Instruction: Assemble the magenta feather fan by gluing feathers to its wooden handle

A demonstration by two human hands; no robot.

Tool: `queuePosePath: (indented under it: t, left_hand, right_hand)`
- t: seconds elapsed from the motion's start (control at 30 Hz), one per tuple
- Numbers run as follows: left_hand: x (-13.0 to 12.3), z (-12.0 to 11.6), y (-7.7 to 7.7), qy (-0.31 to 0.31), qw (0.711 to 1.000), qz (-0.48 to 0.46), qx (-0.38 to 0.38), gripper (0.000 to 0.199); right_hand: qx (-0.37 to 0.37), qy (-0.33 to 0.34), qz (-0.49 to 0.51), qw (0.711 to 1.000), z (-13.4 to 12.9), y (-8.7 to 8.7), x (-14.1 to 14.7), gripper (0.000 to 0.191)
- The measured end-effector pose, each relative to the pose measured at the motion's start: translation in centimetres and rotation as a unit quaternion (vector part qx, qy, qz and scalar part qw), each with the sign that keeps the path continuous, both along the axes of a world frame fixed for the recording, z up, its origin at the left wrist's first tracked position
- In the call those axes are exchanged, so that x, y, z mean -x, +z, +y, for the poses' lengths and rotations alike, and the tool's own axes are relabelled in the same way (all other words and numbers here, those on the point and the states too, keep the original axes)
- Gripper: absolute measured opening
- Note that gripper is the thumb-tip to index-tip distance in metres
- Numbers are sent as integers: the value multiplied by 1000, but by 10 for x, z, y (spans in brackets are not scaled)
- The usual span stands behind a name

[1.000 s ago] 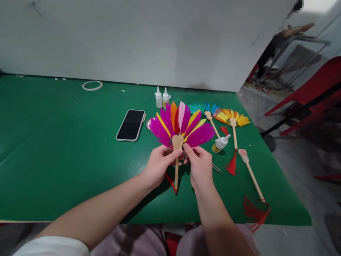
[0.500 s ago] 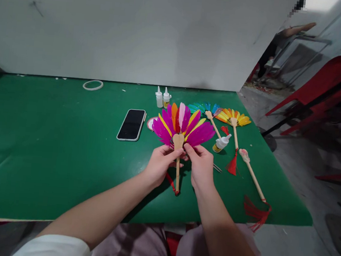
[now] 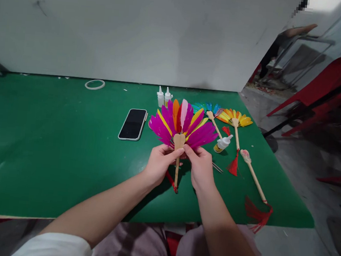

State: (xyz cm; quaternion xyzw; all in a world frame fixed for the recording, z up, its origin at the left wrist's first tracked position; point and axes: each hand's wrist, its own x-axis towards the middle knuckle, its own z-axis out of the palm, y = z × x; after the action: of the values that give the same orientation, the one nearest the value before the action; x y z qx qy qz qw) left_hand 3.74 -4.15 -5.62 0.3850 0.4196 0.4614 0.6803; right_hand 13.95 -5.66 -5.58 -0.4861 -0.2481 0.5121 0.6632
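Above the worktop (image 3: 51, 144), left hand (image 3: 157, 164) and right hand (image 3: 200, 167) pinched the magenta fan (image 3: 179, 140) between their fingers, its feathers (image 3: 203, 134) seemingly all set; the teal fan (image 3: 214, 123) and yellow fan (image 3: 235, 131) lay feathered, one handle (image 3: 254, 175) featherless.

Fan handle (image 3: 176, 176) smooth matt wood; tabletop (image 3: 66, 142) glossy; tweezers (image 3: 217, 168) metal; phone screen (image 3: 133, 125) glossy

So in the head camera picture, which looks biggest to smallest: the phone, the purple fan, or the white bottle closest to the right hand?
1. purple fan
2. phone
3. white bottle
The fan looks nearer the camera, which may make it seem bigger.
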Motion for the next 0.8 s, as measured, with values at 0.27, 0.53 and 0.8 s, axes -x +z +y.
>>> queuePosePath:
  t: [0.27,0.53,0.8]
  left_hand:
    - [3,6,6,-13,998,25,-48,29]
    - [8,16,5,80,993,-17,-84,19]
    - [6,14,7,111,990,-39,-79,20]
  right_hand:
    - [-3,-34,56,998,2,1,-4,21]
    - [25,71,54,996,-1,2,2,27]
    - [49,65,45,996,-1,4,2,24]
